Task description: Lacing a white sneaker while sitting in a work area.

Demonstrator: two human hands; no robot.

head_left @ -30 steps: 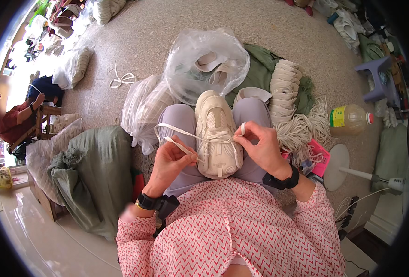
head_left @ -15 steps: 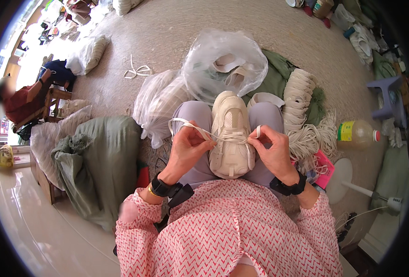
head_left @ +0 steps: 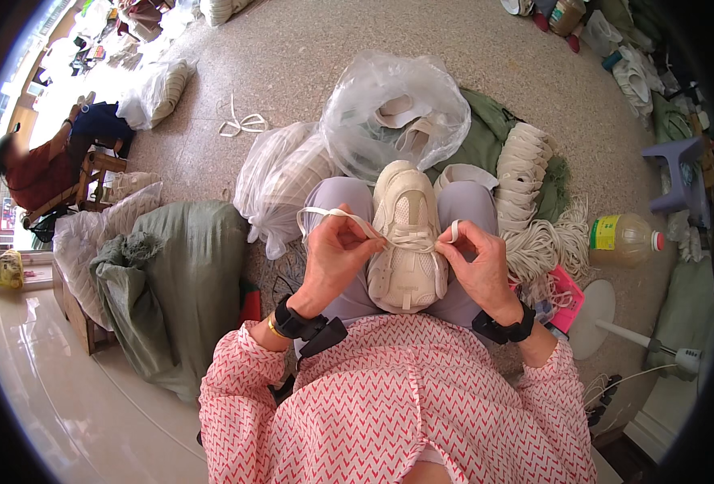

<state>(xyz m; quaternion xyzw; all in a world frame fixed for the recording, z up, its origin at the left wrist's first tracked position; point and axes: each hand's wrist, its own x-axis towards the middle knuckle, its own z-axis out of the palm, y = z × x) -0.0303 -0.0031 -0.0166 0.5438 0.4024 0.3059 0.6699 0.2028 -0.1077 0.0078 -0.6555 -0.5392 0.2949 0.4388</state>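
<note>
A cream lace-up sneaker (head_left: 408,278) rests between my knees, its toe toward me and its front partly laced. My left hand (head_left: 334,256) pinches one end of the flat off-white shoelace (head_left: 322,211) at the shoe's left edge, and a slack length arcs up behind the fingers. On the other side, my right hand (head_left: 479,262) grips the lace close to the right eyelets, with a short loop standing over the forefinger. Both thumbs press against the fingertips. Part of the lace is hidden inside each hand.
Ahead lie an open clear plastic bag (head_left: 345,101) of shoe pieces, a tied bag (head_left: 280,177), stacked cream uppers (head_left: 522,173) and bundled laces (head_left: 538,250). Right are a bottle (head_left: 627,240), pink tray (head_left: 566,298) and purple stool (head_left: 679,173). Green sacking (head_left: 191,282) sits left; another person (head_left: 38,177) sits farther off.
My left hand has shifted slightly right, its fingertips closer to the shoe's lacing. My right hand keeps its pinch almost unmoved. The seated person's arm has changed position.
</note>
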